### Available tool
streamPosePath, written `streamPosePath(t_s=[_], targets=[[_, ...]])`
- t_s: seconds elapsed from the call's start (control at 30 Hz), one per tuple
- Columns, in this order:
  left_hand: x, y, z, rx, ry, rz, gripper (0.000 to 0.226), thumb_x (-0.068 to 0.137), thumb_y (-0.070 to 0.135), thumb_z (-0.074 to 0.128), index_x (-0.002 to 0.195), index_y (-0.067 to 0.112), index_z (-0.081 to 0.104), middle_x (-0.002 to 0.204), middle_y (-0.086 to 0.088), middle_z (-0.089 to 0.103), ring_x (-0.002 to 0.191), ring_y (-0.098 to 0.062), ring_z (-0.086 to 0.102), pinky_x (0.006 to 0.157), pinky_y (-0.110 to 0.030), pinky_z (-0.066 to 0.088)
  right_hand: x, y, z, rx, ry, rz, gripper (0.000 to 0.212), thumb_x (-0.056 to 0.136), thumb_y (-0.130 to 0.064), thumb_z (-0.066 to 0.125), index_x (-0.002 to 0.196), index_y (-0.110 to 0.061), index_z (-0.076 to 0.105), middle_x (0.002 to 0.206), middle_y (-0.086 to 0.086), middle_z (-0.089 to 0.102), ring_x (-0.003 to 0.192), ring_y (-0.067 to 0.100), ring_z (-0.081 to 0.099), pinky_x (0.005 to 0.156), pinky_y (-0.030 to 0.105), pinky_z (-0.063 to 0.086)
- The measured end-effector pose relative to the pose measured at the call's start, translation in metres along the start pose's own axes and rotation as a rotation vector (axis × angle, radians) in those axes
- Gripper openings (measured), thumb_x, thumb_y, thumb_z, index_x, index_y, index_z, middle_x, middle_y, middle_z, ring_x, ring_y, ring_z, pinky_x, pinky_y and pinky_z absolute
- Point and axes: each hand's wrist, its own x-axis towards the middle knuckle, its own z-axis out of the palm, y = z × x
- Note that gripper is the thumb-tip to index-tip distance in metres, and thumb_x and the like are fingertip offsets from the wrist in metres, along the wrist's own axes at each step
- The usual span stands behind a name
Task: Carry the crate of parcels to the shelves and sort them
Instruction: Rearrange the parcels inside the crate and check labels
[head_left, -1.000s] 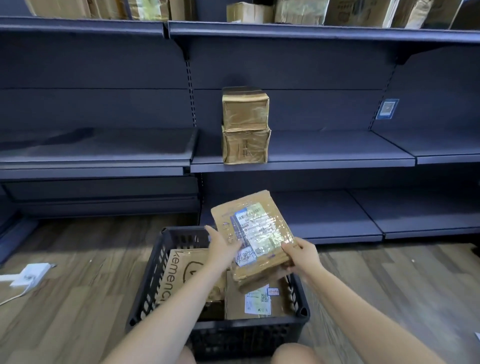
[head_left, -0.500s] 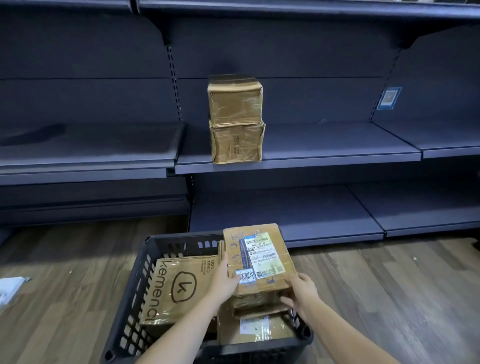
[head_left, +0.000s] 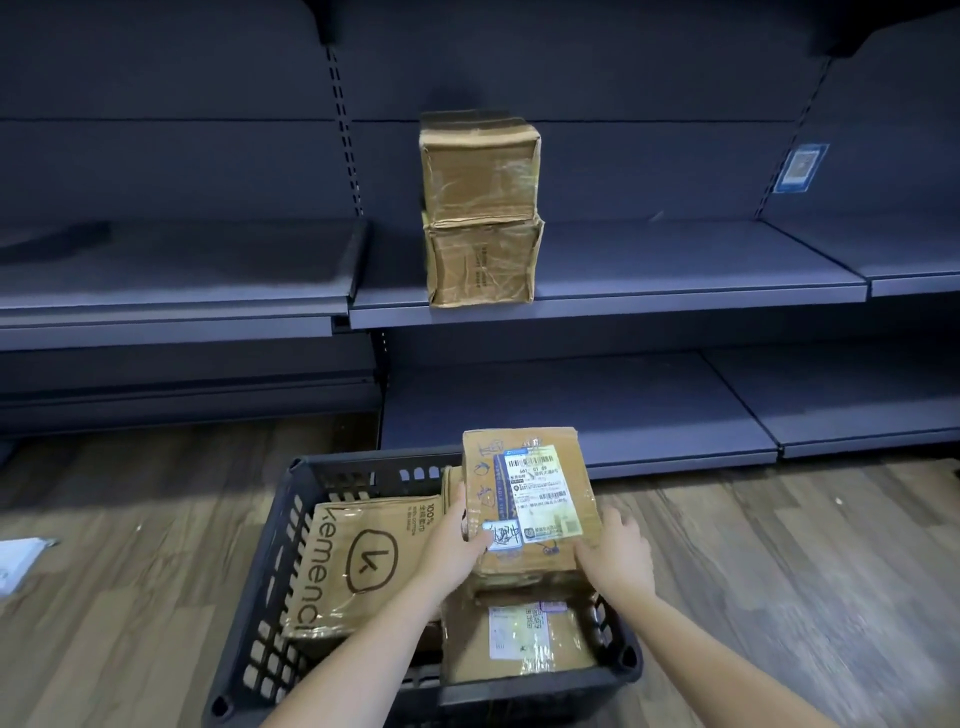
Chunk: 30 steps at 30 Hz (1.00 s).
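Dark metal shelves (head_left: 597, 299) line the wall above a wood-plank floor (head_left: 779, 571). Two taped cardboard boxes (head_left: 480, 208) stand stacked on the middle shelf. A black crate (head_left: 270, 597) sits on the floor, holding a printed brown parcel (head_left: 358, 561) and a labelled parcel (head_left: 519, 636). The left hand (head_left: 454, 545) and right hand (head_left: 618, 558) grip a labelled carton (head_left: 524, 499) from both sides, fingers pressed against it, over the crate. Since half a second ago the view has dipped, and the carton sits squarer.

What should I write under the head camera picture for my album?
Both hands, left hand and right hand, hold a labelled parcel over the black crate, facing two stacked boxes.
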Motion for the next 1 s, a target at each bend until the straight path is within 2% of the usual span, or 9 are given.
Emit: streamPosePath(t_s=[0.07, 0.2, 0.33, 0.43, 0.57, 0.7, 0.73, 0.87, 1.0], targets=[[-0.007, -0.001, -0.011, 0.003, 0.095, -0.047, 0.061, 0.098, 0.016, 0.050, 0.151, 0.014, 0.020, 0.150, -0.003, 0.041, 0.135, -0.021, 0.043, 0.106, -0.030, 0.037, -0.008, -0.021, -0.004, -0.103, 0.141, -0.177, 0.044, 0.090, -0.024, 0.051, 0.132, -0.012, 0.044, 0.139, 0.008, 0.046, 0.124, 0.027, 0.044, 0.104, 0.034, 0.037], [-0.010, -0.031, -0.044, 0.067, 0.238, -0.265, 0.036, 0.097, 0.007, 0.044, 0.133, 0.006, 0.049, 0.134, -0.012, 0.056, 0.122, -0.027, 0.054, 0.099, -0.033, 0.044, -0.027, -0.075, 0.011, -0.139, 0.145, -0.466, 0.044, 0.093, -0.018, 0.045, 0.137, -0.011, 0.045, 0.146, 0.006, 0.040, 0.136, 0.023, 0.031, 0.113, 0.031, 0.026], [-0.014, -0.071, -0.079, 0.158, 0.288, -0.441, 0.030, 0.097, 0.007, 0.042, 0.124, 0.002, 0.054, 0.128, -0.015, 0.058, 0.119, -0.031, 0.055, 0.099, -0.036, 0.045, -0.046, -0.123, 0.050, -0.033, 0.017, -0.617, 0.041, 0.091, -0.012, 0.046, 0.131, -0.008, 0.050, 0.138, 0.006, 0.044, 0.131, 0.021, 0.037, 0.107, 0.025, 0.030], [-0.011, -0.102, -0.092, 0.208, 0.279, -0.533, 0.035, 0.095, 0.009, 0.042, 0.127, 0.004, 0.054, 0.131, -0.014, 0.058, 0.120, -0.030, 0.055, 0.100, -0.034, 0.047, -0.045, -0.145, 0.090, 0.115, -0.183, -0.460, 0.040, 0.091, -0.013, 0.050, 0.130, -0.007, 0.050, 0.134, 0.007, 0.048, 0.123, 0.023, 0.048, 0.105, 0.029, 0.039], [-0.002, -0.134, -0.100, 0.238, 0.230, -0.599, 0.040, 0.094, 0.013, 0.043, 0.133, 0.003, 0.049, 0.136, -0.015, 0.054, 0.124, -0.030, 0.053, 0.102, -0.033, 0.044, -0.037, -0.154, 0.138, 0.378, -0.484, 0.069, 0.048, 0.094, -0.015, 0.050, 0.139, -0.003, 0.039, 0.132, 0.013, 0.053, 0.120, 0.027, 0.052, 0.099, 0.029, 0.041], [0.019, -0.149, -0.098, 0.391, 0.169, -0.561, 0.044, 0.093, 0.015, 0.045, 0.135, 0.004, 0.047, 0.139, -0.014, 0.048, 0.125, -0.031, 0.049, 0.103, -0.038, 0.045, -0.023, -0.144, 0.179, 0.426, -0.498, 0.255, 0.030, 0.091, -0.009, 0.050, 0.118, 0.004, 0.055, 0.083, 0.009, 0.057, 0.077, 0.023, 0.052, 0.073, 0.025, 0.040], [0.024, -0.151, -0.097, 0.424, 0.165, -0.545, 0.045, 0.093, 0.013, 0.045, 0.137, 0.004, 0.045, 0.141, -0.015, 0.045, 0.127, -0.031, 0.046, 0.104, -0.039, 0.043, -0.020, -0.142, 0.187, 0.424, -0.489, 0.277, 0.026, 0.090, -0.008, 0.051, 0.113, 0.003, 0.058, 0.081, 0.010, 0.058, 0.073, 0.023, 0.052, 0.069, 0.024, 0.040], [0.041, -0.164, -0.095, 0.478, 0.179, -0.604, 0.049, 0.093, 0.006, 0.040, 0.142, 0.002, 0.034, 0.146, -0.016, 0.037, 0.134, -0.031, 0.038, 0.106, -0.040, 0.039, -0.015, -0.141, 0.219, 0.358, -0.427, 0.368, 0.045, 0.084, -0.020, 0.058, 0.122, 0.004, 0.055, 0.122, 0.019, 0.060, 0.109, 0.033, 0.058, 0.089, 0.029, 0.048], [0.050, -0.179, -0.091, 0.476, 0.206, -0.644, 0.049, 0.094, 0.003, 0.037, 0.143, 0.000, 0.032, 0.144, -0.016, 0.037, 0.134, -0.029, 0.035, 0.103, -0.040, 0.040, -0.020, -0.147, 0.228, 0.228, -0.364, 0.378, 0.068, 0.085, -0.029, 0.058, 0.140, 0.001, 0.032, 0.148, 0.019, 0.032, 0.137, 0.034, 0.030, 0.111, 0.038, 0.030]])
